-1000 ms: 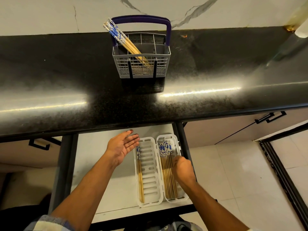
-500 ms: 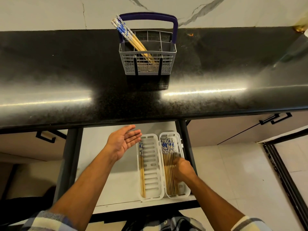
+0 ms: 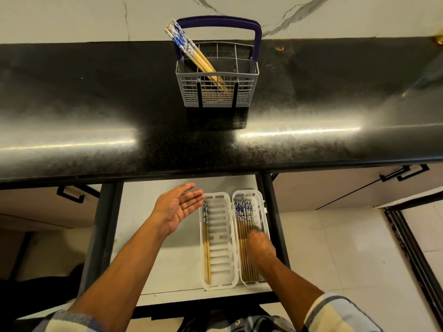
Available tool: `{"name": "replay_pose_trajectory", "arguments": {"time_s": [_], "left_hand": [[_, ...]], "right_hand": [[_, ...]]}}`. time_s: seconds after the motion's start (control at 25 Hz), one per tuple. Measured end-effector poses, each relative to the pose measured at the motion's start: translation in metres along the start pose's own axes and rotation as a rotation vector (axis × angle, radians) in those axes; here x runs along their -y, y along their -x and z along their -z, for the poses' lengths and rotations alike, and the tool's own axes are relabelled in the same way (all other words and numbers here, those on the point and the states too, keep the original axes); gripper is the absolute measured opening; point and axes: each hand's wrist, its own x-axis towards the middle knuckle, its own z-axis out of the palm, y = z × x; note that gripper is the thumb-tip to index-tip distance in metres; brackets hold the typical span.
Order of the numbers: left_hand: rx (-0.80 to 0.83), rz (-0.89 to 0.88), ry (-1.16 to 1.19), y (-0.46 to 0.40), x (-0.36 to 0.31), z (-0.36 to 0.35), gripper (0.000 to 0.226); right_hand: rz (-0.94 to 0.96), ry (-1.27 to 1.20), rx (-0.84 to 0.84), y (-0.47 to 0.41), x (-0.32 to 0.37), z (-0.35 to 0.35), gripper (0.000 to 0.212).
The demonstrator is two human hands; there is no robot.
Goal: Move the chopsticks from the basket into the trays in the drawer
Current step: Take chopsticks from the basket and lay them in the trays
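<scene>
From the head view, the grey basket [image 3: 217, 85] stands on the black countertop [image 3: 96, 111] near the wall, and a small bunch of chopsticks [image 3: 191, 52] leans in it toward its left corner, patterned ends poking above the rim where a hand could take them without catching the purple handle [image 3: 217, 20]. Below, in the open drawer [image 3: 167, 255], two white trays sit side by side, touching: the left tray [image 3: 221, 240] holds only a chopstick or two along its left wall, while the right tray [image 3: 260, 207] is packed with a row lying lengthwise. The right hand [image 3: 260, 246] rests on that row, probably squaring it up; its fingers are blurred, so I cannot tell whether they pinch anything. The left hand [image 3: 178, 209] hovers just beside the left tray, palm up, fingers extended and close together, holding nothing. The left tray has ample free floor, and the drawer's bare bottom to the left gives the arms room; the counter's front edge overhangs the drawer's back.
</scene>
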Motion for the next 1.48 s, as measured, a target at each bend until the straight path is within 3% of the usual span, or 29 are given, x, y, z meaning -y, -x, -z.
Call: {"name": "replay_pose_trajectory", "arguments": {"time_s": [0.24, 0.48, 0.92, 1.24, 1.36, 1.48], "left_hand": [[-0.004, 0.001, 0.0, -0.001, 0.0, 0.001, 0.023], [0.0, -0.001, -0.003, -0.001, -0.002, -0.002, 0.022], [-0.021, 0.008, 0.014, 0.003, -0.001, 0.004, 0.022], [0.025, -0.023, -0.006, 0.009, -0.011, -0.006, 0.026], [0.098, -0.065, -0.051, 0.018, -0.037, -0.01, 0.025], [0.132, -0.16, -0.087, 0.019, -0.09, -0.024, 0.023]], "right_hand": [[0.017, 0.027, 0.003, -0.004, -0.002, -0.003, 0.025], [0.024, -0.046, -0.128, -0.005, 0.006, 0.003, 0.038], [0.063, -0.07, -0.131, -0.001, 0.001, -0.008, 0.05], [0.088, -0.098, -0.176, 0.009, 0.007, 0.007, 0.032], [0.139, -0.189, -0.286, 0.017, 0.019, 0.058, 0.019], [0.391, -0.339, -0.566, 0.027, 0.044, 0.15, 0.017]]}}
